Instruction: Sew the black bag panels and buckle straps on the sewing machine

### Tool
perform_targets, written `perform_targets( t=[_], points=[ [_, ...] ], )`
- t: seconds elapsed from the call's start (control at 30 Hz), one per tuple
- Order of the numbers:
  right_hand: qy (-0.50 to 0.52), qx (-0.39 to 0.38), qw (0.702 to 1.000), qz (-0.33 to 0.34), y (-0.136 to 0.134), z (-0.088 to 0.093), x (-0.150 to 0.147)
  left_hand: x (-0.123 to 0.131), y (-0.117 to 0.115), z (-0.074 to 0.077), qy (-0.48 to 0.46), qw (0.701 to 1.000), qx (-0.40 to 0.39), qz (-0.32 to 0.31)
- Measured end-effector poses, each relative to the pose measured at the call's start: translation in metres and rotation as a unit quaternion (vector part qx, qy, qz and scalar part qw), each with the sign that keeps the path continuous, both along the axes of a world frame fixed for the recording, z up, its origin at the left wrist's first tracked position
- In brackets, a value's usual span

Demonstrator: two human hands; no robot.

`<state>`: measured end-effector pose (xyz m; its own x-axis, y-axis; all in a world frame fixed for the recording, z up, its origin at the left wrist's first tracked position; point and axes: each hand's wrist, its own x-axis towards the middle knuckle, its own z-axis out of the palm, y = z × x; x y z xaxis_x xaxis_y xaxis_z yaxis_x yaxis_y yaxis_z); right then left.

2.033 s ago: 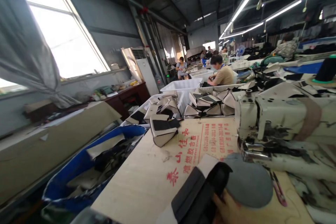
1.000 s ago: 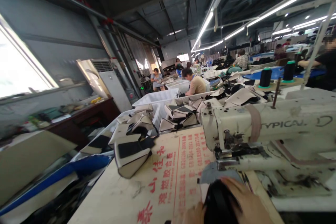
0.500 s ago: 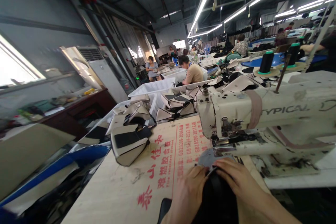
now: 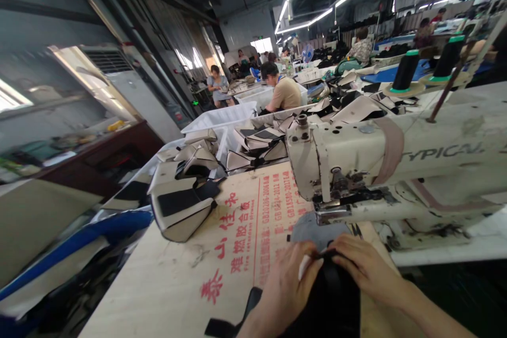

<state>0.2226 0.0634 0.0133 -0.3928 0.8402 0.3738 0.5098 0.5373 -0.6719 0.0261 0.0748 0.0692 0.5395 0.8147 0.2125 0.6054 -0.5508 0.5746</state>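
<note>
My left hand [image 4: 291, 280] pinches the top edge of a black fabric piece [image 4: 330, 301], and a bit of white shows at its fingers. Close beside it, my right hand [image 4: 362, 261] has its fingers closed on the same edge. The fabric hangs down toward me, and its lower part runs out of the picture. Just beyond my fingertips is a grey rounded plate [image 4: 312, 229], below the head of a sewing machine [image 4: 336, 163]. A black strap end [image 4: 224, 327] sticks out to the left of my left wrist.
A beige and black sewn piece [image 4: 182, 211] lies on the plywood board [image 4: 158, 285] with red print. Behind it, white bins [image 4: 222, 116] hold several similar pieces. Black thread cones [image 4: 404, 71] stand behind the machine. A blue-edged container [image 4: 79, 253] is at left. Several people sit farther back.
The view has swung slightly, so the machine and board sit a little further left and higher. My hands stay on the black fabric's edge; more black strap shows at left.
</note>
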Motion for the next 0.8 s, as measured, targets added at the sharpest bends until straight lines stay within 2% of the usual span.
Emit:
perform_targets(
  t=[0.1, 0.3, 0.4, 0.6, 0.8],
  points=[
    [-0.002, -0.007, 1.0, 0.0, 0.002, 0.0, 0.0, 0.003, 0.001, -0.009, -0.031, 0.998, 0.044, 0.018],
    [0.001, -0.041, 0.999, 0.029, 0.009, 0.005, -0.004, -0.007, 0.009, -0.012, 0.07, 0.995, 0.037, -0.067],
    [-0.007, -0.035, 0.998, 0.042, 0.012, 0.004, -0.005, -0.009, 0.01, -0.011, 0.11, 0.991, 0.04, -0.067],
    [-0.002, -0.042, 0.998, 0.035, 0.016, 0.001, -0.005, -0.001, 0.013, -0.003, 0.086, 0.994, 0.004, -0.065],
    [0.006, -0.068, 0.998, -0.009, 0.021, 0.007, -0.007, -0.002, 0.022, 0.004, 0.09, 0.993, -0.008, -0.072]
  ],
)
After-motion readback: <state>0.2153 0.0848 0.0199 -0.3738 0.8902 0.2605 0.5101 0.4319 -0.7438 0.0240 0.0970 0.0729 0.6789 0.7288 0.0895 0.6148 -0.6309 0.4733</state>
